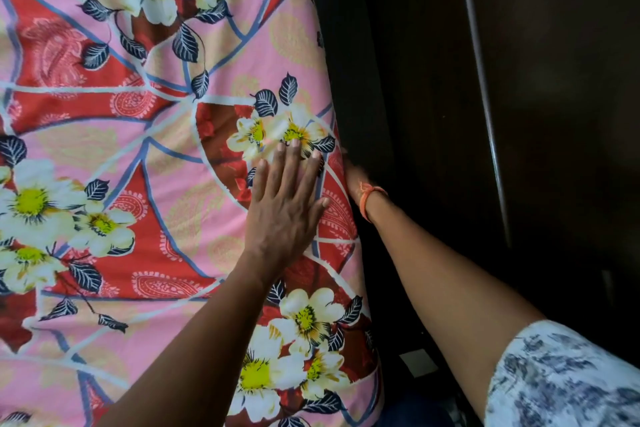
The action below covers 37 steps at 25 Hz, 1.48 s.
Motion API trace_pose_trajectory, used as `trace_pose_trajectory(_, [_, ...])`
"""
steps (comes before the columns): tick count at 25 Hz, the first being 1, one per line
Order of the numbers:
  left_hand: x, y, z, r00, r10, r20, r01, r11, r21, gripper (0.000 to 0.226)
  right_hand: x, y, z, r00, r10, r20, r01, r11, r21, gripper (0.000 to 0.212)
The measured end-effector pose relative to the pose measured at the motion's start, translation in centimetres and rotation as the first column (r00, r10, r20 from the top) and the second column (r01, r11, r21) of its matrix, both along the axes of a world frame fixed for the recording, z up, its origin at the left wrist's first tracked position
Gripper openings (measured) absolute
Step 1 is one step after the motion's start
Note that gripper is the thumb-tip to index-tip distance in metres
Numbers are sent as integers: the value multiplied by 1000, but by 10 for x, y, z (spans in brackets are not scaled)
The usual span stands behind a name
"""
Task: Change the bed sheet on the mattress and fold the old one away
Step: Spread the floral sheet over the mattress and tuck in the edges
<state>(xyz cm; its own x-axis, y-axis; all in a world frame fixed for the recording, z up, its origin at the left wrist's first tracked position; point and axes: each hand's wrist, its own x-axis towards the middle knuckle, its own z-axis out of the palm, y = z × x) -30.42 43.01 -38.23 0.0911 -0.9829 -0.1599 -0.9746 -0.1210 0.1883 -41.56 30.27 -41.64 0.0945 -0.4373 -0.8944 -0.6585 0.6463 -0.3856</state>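
Fingers, head view: left hand (282,208) lies flat, fingers straight, pressing the floral sheet (145,156); right hand (349,177) reaches down beside the mattress edge, its fingers hidden, grip cannot be told.
Sheet: spread smooth over the mattress top.
Progress: apparently tucking this side; old sheet not visible.

We are in a bedroom of a home: a bed sheet (138,149) printed with white flowers, dark leaves and red and pink panels lies spread over a mattress and fills most of what we see. Beside the bed edge stands dark wooden furniture (433,114) (a bed frame or a wardrobe, we cannot tell which), with a pale strip (481,80) running down it, and the space between them is dim
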Motion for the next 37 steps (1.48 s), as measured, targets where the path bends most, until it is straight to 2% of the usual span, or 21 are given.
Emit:
trace_pose_trajectory(2, [-1, -2, 0, 1000, -3, -9, 3, 1000, 1, 66, 1, -7, 7, 966, 18, -259, -59, 987, -150, 44])
trace_pose_trajectory(3, [0, -2, 1, 1000, 2, -12, -2, 1000, 7, 67, 2, -8, 10, 945, -47, -324, -22, 978, -207, 37])
trace_pose_trajectory(5, [4, 10, 4, 997, 82, -13, -81, 996, 44, 73, 8, -10, 18, 927, -207, -314, 81, 925, -371, 26])
trace_pose_trajectory(7, [12, 38, 7, 961, 278, -11, -275, 957, 92, 80, 23, 0, 35, 944, -227, -239, 1, 728, -685, 23])
trace_pose_trajectory(9, [21, 78, 12, 904, 428, 5, -425, 896, 128, 80, 36, 31, 47, 981, 18, -194, -178, 485, -856, 30])
trace_pose_trajectory(10, [22, 100, 14, 884, 467, 8, -463, 875, 140, 78, 41, 54, 48, 943, 230, -239, -324, 481, -815, 34])
trace_pose_trajectory(11, [22, 123, 15, 869, 494, 8, -490, 860, 146, 77, 42, 84, 50, 857, 439, -270, -488, 520, -701, 38])
trace_pose_trajectory(12, [20, 147, 16, 854, 520, 9, -516, 844, 147, 75, 42, 113, 48, 709, 629, -318, -671, 465, -577, 44])
trace_pose_trajectory(14, [15, 190, 18, 789, 615, 5, -606, 776, 177, 75, 48, 157, 39, 443, 760, -475, -812, 116, -572, 70])
trace_pose_trajectory(15, [16, 211, 21, 724, 689, 13, -677, 708, 200, 76, 56, 176, 44, 384, 767, -514, -809, 12, -587, 78])
trace_pose_trajectory(17, [24, 247, 27, 594, 803, 39, -784, 568, 252, 80, 77, 207, 56, 333, 790, -515, -804, -48, -592, 81])
trace_pose_trajectory(18, [31, 264, 30, 571, 819, 46, -797, 540, 271, 81, 82, 225, 55, 292, 798, -528, -809, -88, -581, 79])
trace_pose_trajectory(21, [67, 316, 42, 550, 835, 20, -799, 519, 305, 80, 109, 281, 64, 213, 807, -551, -869, -102, -485, 73])
trace_pose_trajectory(24, [108, 382, 57, 445, 894, -52, -828, 432, 358, 80, 158, 341, 84, 199, 785, -587, -889, -107, -445, 65])
trace_pose_trajectory(28, [187, 484, 74, 342, 935, -97, -825, 348, 446, 84, 255, 434, 113, 233, 870, -434, -863, -21, -505, 55])
trace_pose_trajectory(30, [220, 512, 78, 404, 907, -121, -769, 408, 492, 84, 304, 470, 119, 226, 874, -429, -836, -52, -546, 50])
trace_pose_trajectory(32, [242, 523, 78, 466, 858, -217, -686, 505, 524, 81, 348, 497, 123, 163, 866, -472, -829, -140, -542, 58])
trace_pose_trajectory(33, [252, 527, 78, 462, 845, -269, -654, 530, 540, 77, 367, 506, 122, 129, 848, -514, -835, -187, -517, 60])
trace_pose_trajectory(34, [263, 529, 77, 416, 845, -337, -632, 535, 561, 72, 386, 511, 120, 126, 823, -554, -848, -200, -491, 58])
trace_pose_trajectory(35, [276, 532, 78, 322, 852, -414, -631, 519, 577, 64, 403, 512, 118, 168, 795, -583, -864, -166, -476, 53])
trace_pose_trajectory(37, [307, 537, 85, 63, 854, -516, -716, 399, 572, 46, 436, 507, 113, 273, 743, -612, -875, -73, -479, 43])
